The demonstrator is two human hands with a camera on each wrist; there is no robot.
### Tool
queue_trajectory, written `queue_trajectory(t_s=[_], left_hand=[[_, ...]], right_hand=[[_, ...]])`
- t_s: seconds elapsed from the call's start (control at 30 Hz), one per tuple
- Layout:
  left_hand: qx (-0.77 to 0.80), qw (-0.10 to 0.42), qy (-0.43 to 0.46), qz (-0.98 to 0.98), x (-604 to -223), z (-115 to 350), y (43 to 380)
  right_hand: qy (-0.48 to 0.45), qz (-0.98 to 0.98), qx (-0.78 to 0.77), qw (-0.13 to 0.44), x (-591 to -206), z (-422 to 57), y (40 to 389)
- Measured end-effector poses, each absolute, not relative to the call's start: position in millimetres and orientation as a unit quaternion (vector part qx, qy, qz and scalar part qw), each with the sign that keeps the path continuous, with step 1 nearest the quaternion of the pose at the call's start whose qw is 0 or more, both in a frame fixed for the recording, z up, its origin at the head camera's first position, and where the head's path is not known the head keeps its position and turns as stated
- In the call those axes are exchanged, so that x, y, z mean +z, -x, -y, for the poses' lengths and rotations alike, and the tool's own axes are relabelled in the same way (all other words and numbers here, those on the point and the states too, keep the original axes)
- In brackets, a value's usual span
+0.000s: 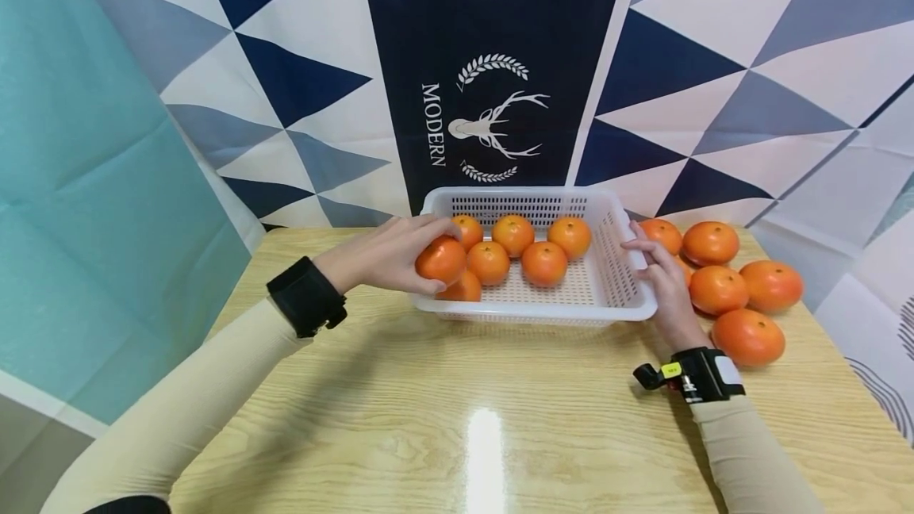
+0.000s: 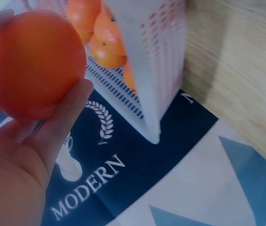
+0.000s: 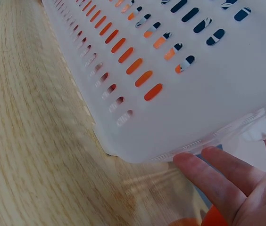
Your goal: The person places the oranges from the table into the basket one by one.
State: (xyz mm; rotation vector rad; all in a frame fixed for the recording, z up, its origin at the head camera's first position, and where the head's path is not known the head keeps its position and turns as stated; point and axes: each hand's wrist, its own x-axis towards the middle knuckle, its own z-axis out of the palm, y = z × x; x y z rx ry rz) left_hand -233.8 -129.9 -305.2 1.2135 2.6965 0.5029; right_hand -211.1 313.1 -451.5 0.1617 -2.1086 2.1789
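Observation:
My left hand (image 1: 400, 252) grips an orange (image 1: 440, 259) over the left end of a white plastic basket (image 1: 543, 312). In the left wrist view, fingers and thumb curl round the same smooth orange (image 2: 36, 66). Several more oranges (image 1: 545, 263) sit in the basket, mostly in its left and middle parts. At the basket's right end my right hand (image 1: 667, 292) holds the rim, some fingertips lapping over it. Seen from the right wrist, two fingertips (image 3: 186, 162) touch the basket's outer wall (image 3: 194, 103) from below.
Several loose oranges (image 1: 747, 337) lie on the wooden table (image 1: 400, 419) right of the basket, close to my right hand and wrist. Behind the basket hangs a patterned cloth (image 1: 314, 62) with a dark panel. A teal cloth (image 1: 107, 181) covers the left side.

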Motion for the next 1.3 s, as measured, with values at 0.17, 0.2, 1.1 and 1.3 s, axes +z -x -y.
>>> queue_trajectory(t_s=[0.17, 0.2, 1.1, 1.3], left_hand=[[0.163, 0.081, -0.415, -0.891, -298.7, 111.4, 243.3], [0.163, 0.083, -0.416, -0.891, -297.3, 107.9, 245.0], [0.160, 0.110, -0.432, -0.881, -289.4, 44.7, 273.0], [0.169, 0.135, -0.431, -0.876, -302.4, 35.9, 279.8]], right_hand=[[-0.053, 0.699, 0.711, 0.053, -452.2, -313.4, 210.7], [-0.052, 0.700, 0.710, 0.052, -452.4, -313.2, 210.7], [-0.059, 0.711, 0.700, 0.041, -452.0, -314.1, 210.7], [-0.055, 0.705, 0.706, 0.039, -452.7, -314.6, 210.2]])
